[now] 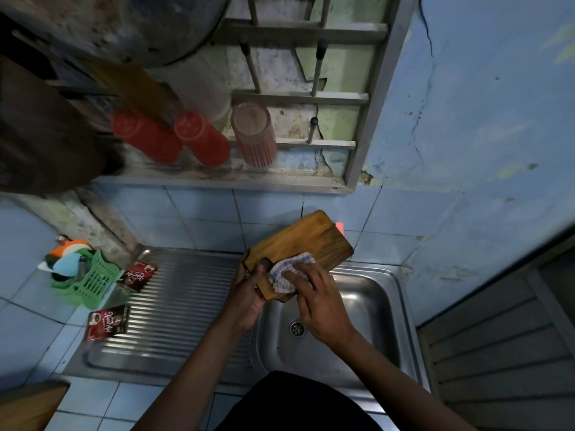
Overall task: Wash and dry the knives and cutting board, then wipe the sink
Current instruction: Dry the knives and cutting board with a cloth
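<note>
My right hand (320, 303) is nearest to me, over the sink (367, 306) basin, its fingers bent down onto a checked cloth (287, 272) and pressing it flat against the board (303, 244). How tightly those fingers grip the cloth I cannot tell; they curl over it and bunch it, so I count it as held.

My left hand (249, 293) is just beside it, to the left, wrapped round the near end of the board by the handle hole, thumb on top. That hand carries the board; it rests on nothing and hangs tilted above the basin's back left corner.

What the next wipe turns on: the board runs away from my fingers, its long axis going from the handle end near my left palm up and to the right, toward the tiled wall (202, 213). The cloth sits at the near end only, so the bare wood lies beyond my right fingertips, farther along that axis. I judge the stroke should go outward along the length.

No knife shows here. The drainboard (174, 293) to the left carries two sachets (109, 321) at its far-left edge.
</note>
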